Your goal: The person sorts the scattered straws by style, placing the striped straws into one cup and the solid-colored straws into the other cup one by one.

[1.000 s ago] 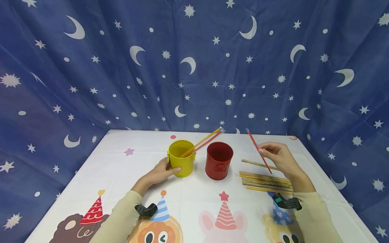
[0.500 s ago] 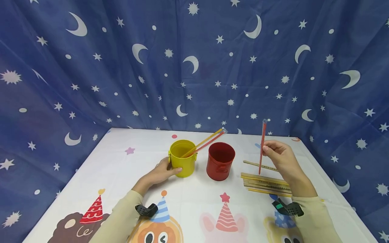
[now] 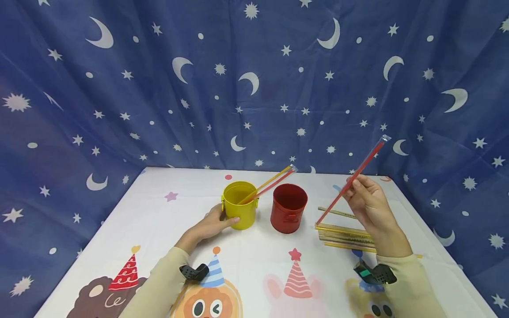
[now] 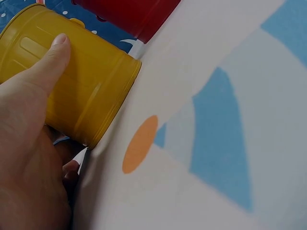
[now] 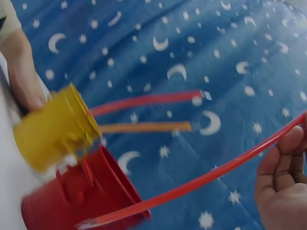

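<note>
Four printed cartoon animals [image 3: 207,304] in party hats lined the near edge of the white cloth-covered table [image 3: 151,229]. Beyond them, toward the right edge, flat tan and yellow strips [image 3: 346,236], apparently wooden, lay side by side, roughly parallel to that near edge. Left of the table's middle, the left hand [image 3: 210,225] curled firmly round a glossy yellow cylindrical bucket [image 3: 240,214], thumb across its near wall, presumably steadying it. Just right of that stood a red cylindrical bucket [image 3: 287,216] with no hand on it. Nearer the right edge, the right hand [image 3: 370,203] was closed to a pinch on a slim red plastic-looking stick [image 3: 367,160], thumb and fingertips near its middle, probably for balance. The stick slanted, its clear tip up toward the far right corner, its lower end over the strips' left ends; whether it touched them I cannot tell. Beyond them lay a lone thin tan stick [image 3: 337,212]. From the yellow bucket, a yellow stick [image 3: 270,181] and a second red stick [image 3: 274,183] leaned out toward the far edge, seemingly because they outreached its rim. Past that edge hung a dark blue curtain [image 3: 159,97] with white moons and stars.
</note>
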Tool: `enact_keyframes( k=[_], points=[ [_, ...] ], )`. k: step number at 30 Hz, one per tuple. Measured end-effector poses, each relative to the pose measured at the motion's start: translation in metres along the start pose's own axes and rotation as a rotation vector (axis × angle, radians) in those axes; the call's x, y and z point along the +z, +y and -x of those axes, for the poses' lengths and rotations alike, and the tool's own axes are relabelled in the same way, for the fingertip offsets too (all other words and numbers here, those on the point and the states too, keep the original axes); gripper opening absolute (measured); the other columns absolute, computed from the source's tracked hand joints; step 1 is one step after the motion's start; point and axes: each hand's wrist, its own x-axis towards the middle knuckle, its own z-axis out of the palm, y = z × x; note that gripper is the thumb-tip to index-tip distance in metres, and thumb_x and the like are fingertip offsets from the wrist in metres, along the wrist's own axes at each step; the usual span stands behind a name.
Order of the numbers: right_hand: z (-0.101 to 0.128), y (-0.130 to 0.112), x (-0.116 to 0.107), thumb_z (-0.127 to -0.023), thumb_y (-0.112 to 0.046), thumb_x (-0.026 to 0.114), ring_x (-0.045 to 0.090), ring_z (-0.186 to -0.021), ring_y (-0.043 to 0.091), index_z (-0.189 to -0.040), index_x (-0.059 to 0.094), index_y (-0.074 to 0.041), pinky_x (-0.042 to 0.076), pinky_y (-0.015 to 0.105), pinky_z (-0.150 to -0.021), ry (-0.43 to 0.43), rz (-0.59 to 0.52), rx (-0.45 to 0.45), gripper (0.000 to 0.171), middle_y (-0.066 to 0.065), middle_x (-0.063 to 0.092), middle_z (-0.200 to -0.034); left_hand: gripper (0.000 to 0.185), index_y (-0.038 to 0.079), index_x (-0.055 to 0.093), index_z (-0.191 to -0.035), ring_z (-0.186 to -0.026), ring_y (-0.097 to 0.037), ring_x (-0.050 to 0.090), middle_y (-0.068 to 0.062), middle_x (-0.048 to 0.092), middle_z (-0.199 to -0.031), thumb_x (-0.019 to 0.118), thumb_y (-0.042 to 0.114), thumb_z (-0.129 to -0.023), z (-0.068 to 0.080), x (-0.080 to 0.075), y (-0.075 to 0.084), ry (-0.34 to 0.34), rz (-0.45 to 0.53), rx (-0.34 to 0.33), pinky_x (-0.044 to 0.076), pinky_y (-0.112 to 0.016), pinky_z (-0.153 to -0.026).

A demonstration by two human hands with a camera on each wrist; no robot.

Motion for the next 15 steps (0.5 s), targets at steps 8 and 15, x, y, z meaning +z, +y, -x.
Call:
enact_keyframes(
  k=[8, 15],
  points=[
    [-0.012, 0.020, 0.037, -0.105, 0.001, 0.045, 0.065, -0.082, 0.011, -0.108, 0.073, -0.004, 0.056, 0.022, -0.085, -0.023, -0.047, -0.042, 0.029, 0.002, 0.076, -0.099, 0.083, 0.006, 0.036, -0.153, -0.147, -0.032, 0.040, -0.014, 0.042, -0.159, 0.069, 0.051, -0.092, 0.001, -0.001, 0.000, 0.006, 0.011, -0.001, 0.027, -0.056, -0.125],
    [-0.026, 0.035, 0.065, -0.102, -0.004, 0.055, 0.065, -0.080, 0.012, -0.107, 0.075, -0.008, 0.053, 0.024, -0.086, -0.004, -0.165, -0.106, 0.021, 0.001, 0.076, -0.099, 0.084, 0.007, 0.035, -0.155, -0.150, -0.032, 0.037, -0.014, 0.040, -0.161, 0.069, 0.051, -0.092, -0.001, 0.002, 0.000, 0.001, 0.018, -0.007, 0.025, -0.055, -0.126]
  ],
)
